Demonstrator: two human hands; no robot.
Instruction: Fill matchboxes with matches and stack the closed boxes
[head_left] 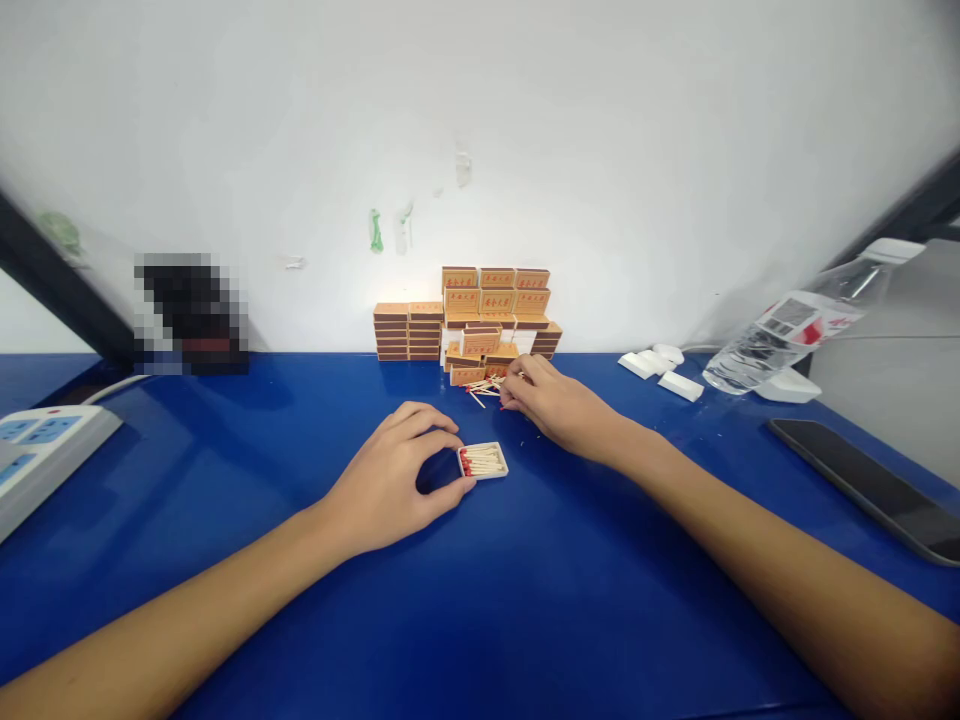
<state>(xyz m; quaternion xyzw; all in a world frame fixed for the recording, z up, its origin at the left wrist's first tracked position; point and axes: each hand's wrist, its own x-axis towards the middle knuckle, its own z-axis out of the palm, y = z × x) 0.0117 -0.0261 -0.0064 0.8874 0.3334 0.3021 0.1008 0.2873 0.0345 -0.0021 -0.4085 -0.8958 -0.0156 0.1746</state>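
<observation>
A small white matchbox tray [504, 472], filled with red-tipped matches [484, 459], lies flat on the blue table. My left hand [397, 470] curves around its left end, thumb at the near corner and fingertips at the far one. Farther back, a loose heap of matches [480, 388] lies in front of the stacked matchboxes. My right hand [551, 400] is at the heap's right side with its fingers pinched together. A red match tip shows below the fingertips, though most of what they hold is hidden.
Stacked matchboxes [495, 300] stand against the wall. White empty trays [680, 386], a tilted water bottle [802, 320] and a phone [862, 485] are on the right. A power strip [56, 450] and a blurred dark object [196, 315] are on the left.
</observation>
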